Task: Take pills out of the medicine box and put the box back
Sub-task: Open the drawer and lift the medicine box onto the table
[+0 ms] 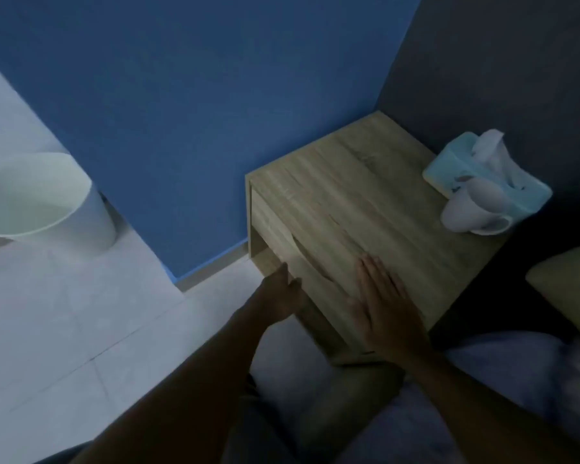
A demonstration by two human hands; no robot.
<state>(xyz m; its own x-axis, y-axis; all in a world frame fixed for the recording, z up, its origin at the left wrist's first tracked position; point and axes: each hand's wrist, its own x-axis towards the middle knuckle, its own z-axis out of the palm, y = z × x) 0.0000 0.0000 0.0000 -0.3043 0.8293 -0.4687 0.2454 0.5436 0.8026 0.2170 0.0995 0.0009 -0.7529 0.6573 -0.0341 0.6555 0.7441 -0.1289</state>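
Left hand (282,293) at drawer front (272,229), fingers curled on edge, holding nothing else. Right hand (379,299) flat, spread on nightstand (365,182). Medicine box unseen — I judge inside. I brace top, pull straight.

No legible text, brand, number or sign anywhere; only small dark marks, too blurred to read, on the top of the pale blue tissue box (456,169).
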